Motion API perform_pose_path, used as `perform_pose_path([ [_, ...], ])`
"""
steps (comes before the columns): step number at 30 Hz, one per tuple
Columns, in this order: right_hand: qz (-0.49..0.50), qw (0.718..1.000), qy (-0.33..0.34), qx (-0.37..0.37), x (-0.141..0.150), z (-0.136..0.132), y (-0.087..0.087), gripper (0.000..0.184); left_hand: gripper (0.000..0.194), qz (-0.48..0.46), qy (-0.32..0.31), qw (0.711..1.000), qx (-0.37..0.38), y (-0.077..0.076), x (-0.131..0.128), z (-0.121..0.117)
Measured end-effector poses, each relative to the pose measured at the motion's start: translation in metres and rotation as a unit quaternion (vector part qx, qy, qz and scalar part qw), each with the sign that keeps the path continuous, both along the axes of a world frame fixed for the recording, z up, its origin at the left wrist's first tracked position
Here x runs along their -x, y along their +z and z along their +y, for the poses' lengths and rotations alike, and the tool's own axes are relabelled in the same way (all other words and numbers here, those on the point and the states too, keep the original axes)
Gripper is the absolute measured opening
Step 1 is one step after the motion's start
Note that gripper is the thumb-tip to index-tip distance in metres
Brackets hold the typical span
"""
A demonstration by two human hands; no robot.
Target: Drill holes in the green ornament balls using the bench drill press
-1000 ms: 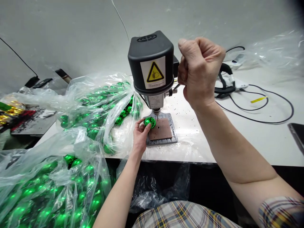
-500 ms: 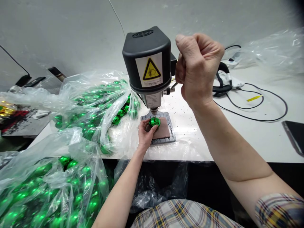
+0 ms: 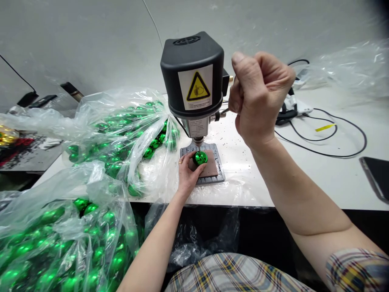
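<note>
A shiny green Christmas ball (image 3: pixel 200 157) rests on the brown board (image 3: pixel 211 167) over the grey base plate (image 3: pixel 221 172) of a small drill press (image 3: pixel 192 75). My left hand (image 3: pixel 187 172) holds that ball from its left and near side, thumb and fingers around it. Right above the ball is the drill chuck (image 3: pixel 199 141); whether the bit touches it I cannot tell. Raised beside the black motor housing, my right hand (image 3: pixel 258 95) is closed in a fist around the press lever (image 3: pixel 224 111), whose grip end the fingers hide.
Clear plastic bags full of green balls lie on the white table (image 3: pixel 249 182) at left (image 3: pixel 121 134) and in front of its edge (image 3: pixel 69 247). Black cables (image 3: pixel 349 154) and a dark flat device (image 3: pixel 377 178) are on the right. Dark crumbs are scattered around the base.
My right hand has come down a little and shifted right. The ball and my left fingers have moved slightly right, and the motor housing appears further right in view.
</note>
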State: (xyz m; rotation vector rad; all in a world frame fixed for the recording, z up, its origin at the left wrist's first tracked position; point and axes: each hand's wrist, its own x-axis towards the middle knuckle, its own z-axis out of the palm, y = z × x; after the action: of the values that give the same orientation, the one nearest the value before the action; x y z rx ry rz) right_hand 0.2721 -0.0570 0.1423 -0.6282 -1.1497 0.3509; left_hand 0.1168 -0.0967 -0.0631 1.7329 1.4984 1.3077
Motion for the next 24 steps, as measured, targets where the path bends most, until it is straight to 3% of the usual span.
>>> perform_pose_path([
  [7,-0.012,1.000,-0.016,0.011,0.001,-0.008,-0.004,0.054,0.053,-0.053,-0.034,0.998,0.010,-0.009,0.003,0.004],
  [13,-0.013,1.000,-0.011,0.013,0.000,-0.011,-0.010,0.057,0.053,-0.037,-0.023,0.999,0.007,-0.010,0.004,0.005],
  [21,0.015,0.999,-0.021,-0.045,0.000,-0.020,-0.038,0.058,0.053,-0.024,-0.019,1.000,0.002,-0.009,0.003,0.005],
  [24,0.011,0.995,0.002,-0.101,0.000,-0.023,-0.050,0.055,0.053,-0.023,-0.018,1.000,-0.001,-0.009,0.003,0.004],
])
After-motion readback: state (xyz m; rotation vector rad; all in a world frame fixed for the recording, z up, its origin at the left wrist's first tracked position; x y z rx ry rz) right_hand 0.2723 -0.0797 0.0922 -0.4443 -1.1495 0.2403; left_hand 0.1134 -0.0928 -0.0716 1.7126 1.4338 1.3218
